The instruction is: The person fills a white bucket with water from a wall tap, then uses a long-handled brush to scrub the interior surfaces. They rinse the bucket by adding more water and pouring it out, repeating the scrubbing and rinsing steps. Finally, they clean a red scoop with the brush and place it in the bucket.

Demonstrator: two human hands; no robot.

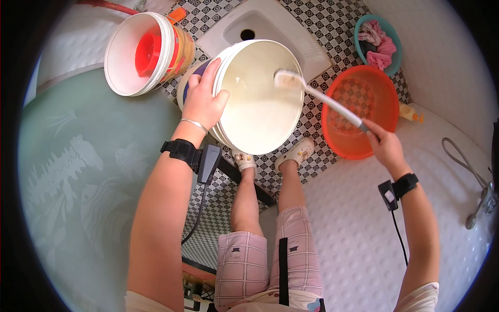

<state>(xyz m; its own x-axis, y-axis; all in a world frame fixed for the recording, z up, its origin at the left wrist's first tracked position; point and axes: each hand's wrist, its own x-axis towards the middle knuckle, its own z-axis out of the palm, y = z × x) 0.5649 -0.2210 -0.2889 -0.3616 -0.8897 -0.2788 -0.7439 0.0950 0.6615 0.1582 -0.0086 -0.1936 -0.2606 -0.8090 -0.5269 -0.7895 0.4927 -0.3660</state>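
A large white bucket (254,109) is tilted with its mouth toward me, above the tiled floor. My left hand (204,99) grips its rim on the left side, fingers over the outer wall. In my right hand (384,145) is the handle of a long-handled scrub brush (332,103), closed around its grey end. The white brush head reaches into the bucket's mouth near the right rim; whether its bristles touch the wall I cannot tell.
An orange basin (328,122) stands on the right, with a teal basin (399,49) of pink clothes behind it. Another bucket (179,52) holding a red scoop (148,54) leans at the far left. A squat toilet (296,31) lies beyond; a shower tap (483,205) is at the right wall.
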